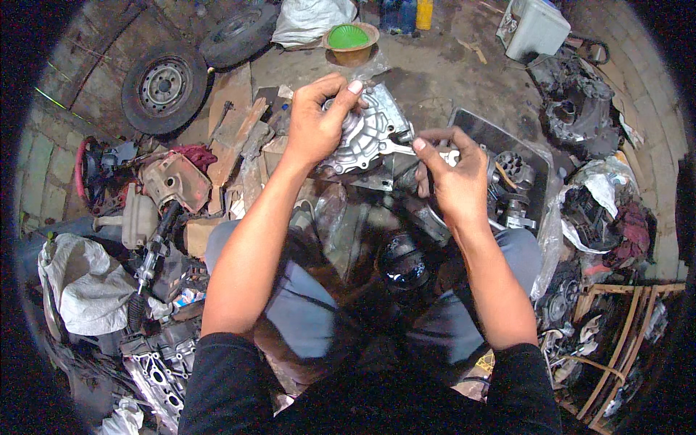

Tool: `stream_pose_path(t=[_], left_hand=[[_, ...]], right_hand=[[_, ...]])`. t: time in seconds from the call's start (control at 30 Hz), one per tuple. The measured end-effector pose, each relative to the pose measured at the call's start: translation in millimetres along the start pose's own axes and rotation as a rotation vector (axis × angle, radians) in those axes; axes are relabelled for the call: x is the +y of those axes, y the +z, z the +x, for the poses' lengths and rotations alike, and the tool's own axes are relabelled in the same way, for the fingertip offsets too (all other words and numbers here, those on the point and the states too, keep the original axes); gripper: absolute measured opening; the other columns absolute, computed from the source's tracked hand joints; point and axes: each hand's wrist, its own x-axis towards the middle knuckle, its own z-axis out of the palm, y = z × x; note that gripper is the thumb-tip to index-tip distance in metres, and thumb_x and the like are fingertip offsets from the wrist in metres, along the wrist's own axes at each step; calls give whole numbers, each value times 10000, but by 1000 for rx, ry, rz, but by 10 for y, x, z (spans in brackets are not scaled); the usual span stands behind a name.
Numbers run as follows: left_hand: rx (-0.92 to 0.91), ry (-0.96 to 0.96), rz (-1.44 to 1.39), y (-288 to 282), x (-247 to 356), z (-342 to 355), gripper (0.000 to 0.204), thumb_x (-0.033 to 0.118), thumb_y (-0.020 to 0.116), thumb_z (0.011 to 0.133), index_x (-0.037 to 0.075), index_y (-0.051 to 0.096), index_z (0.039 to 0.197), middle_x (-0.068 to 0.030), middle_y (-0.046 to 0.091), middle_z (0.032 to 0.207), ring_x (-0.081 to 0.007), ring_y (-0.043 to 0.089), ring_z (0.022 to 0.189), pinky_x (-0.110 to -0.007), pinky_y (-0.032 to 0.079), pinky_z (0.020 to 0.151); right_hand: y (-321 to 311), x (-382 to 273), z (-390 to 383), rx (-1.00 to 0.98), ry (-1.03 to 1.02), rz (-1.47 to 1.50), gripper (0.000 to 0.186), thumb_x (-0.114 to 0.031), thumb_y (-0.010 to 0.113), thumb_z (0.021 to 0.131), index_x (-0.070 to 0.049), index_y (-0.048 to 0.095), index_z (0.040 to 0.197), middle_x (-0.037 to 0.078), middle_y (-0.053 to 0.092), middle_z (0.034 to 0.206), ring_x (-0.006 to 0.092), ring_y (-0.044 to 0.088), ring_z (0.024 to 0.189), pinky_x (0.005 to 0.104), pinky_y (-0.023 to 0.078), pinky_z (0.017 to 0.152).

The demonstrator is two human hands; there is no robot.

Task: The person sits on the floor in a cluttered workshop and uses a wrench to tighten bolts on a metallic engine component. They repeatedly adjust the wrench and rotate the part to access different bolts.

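A ribbed silvery metal housing [371, 134], like a gearbox or engine casing, stands in front of me. My left hand [319, 119] is closed over its upper left part, thumb on top; what its fingertips grip is partly hidden. From the right, my right hand [458, 174] pinches a shiny wrench [399, 149] between thumb and fingers. One end of that wrench meets the housing's lower right edge, near a bolt boss. Its other end shows beyond my thumb.
A dark tray [540, 156] with metal engine parts sits close on the right. Behind the housing is a bowl with a green dish [348, 36]. Wheels [164, 85], a white sack [87, 283] and car parts lie left; a black casing [573, 109] lies right.
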Motion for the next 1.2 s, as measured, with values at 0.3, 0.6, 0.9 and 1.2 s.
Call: stream_pose_path(t=[0.3,0.6,0.9,1.2], left_hand=[[-5,4,42,-5,66,19,335,217,606,937,-32,678,724,-99,588,659,-155,548,651,-315,404,634],[-12,6,5,10,45,14,332,212,602,939,-35,681,731,-99,606,666,-157,562,648,-317,413,635],[4,18,33,13,38,4,355,230,600,947,-32,679,721,-98,602,654,-163,559,638,-318,415,631],[5,20,29,17,22,18,361,226,599,950,-34,675,712,-95,598,650,-165,552,657,-315,412,655]], right_hand=[[234,185,558,146,-142,43,274,-98,688,903,4,577,1132,65,622,628,120,557,473,258,403,418],[-134,87,433,187,-96,453,207,-128,687,913,-10,557,1023,133,666,793,186,615,615,295,485,544],[-203,223,-148,-74,-58,201,233,-84,607,907,-8,556,1122,116,671,769,154,599,536,266,457,479],[124,467,-504,-78,-164,124,104,-66,547,943,-23,621,1001,38,618,732,94,593,624,249,436,511]])
